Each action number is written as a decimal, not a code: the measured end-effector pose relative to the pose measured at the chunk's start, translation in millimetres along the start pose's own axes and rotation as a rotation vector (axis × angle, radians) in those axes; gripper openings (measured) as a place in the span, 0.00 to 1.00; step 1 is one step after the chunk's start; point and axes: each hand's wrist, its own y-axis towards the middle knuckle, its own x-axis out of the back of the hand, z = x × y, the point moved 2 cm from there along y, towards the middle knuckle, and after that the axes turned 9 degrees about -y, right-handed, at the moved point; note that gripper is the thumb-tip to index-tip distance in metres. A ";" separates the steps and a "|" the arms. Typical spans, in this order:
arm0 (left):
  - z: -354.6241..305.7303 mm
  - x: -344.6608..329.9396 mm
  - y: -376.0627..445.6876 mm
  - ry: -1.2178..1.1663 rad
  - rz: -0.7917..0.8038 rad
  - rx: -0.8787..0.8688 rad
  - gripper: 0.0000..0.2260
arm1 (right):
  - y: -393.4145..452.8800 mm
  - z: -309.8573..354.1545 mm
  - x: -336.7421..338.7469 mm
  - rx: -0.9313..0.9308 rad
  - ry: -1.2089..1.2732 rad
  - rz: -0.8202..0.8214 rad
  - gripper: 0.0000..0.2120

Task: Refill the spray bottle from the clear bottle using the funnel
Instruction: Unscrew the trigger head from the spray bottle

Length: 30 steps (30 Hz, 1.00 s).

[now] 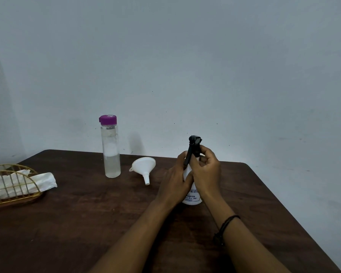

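Spray bottle point(192, 196) stands upright on the dark worktop point(87, 223), right of centre, between both hands. Left hand point(175, 184) wraps the white body, apparently to keep it from turning. Right hand point(206, 172) curls round the neck just under the black trigger head point(194, 143); judged a grip for unscrewing the head, which looks seated, so the neck is not yet open for filling.

Funnel point(144, 167) lies on its side just left of the spray bottle, spout toward the camera, within easy reach of the left hand.

Clear bottle point(111, 150) stands upright further left, near the wall, purple cap point(108, 119) on, liquid roughly half way up. Capped and set back: probably parked until the funnel is seated.

Wire holder with tissue point(18, 184) at the far left edge, likely for spills.
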 end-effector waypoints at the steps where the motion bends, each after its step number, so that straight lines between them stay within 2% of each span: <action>1: -0.9 0.2 -0.3 0.007 0.000 0.001 0.23 | 0.6 0.2 -0.3 0.005 -0.017 -0.008 0.11; 7: 1.6 -0.2 -0.2 0.000 0.008 0.014 0.24 | -0.9 4.1 2.1 -0.015 0.027 -0.023 0.13; 11: 3.7 -1.2 0.0 0.013 -0.005 0.007 0.20 | -2.3 2.4 1.3 0.013 -0.020 0.006 0.11; 15: 6.5 -0.8 1.2 0.024 0.000 0.007 0.20 | 0.9 1.0 1.2 0.007 -0.053 -0.006 0.15; 21: 8.4 -1.3 1.6 0.064 -0.003 0.014 0.18 | 5.1 18.6 9.0 0.063 -0.058 -0.049 0.11; 30: 4.9 -1.0 -2.5 0.032 0.010 0.028 0.24 | 16.4 47.8 19.8 0.182 -0.120 -0.143 0.16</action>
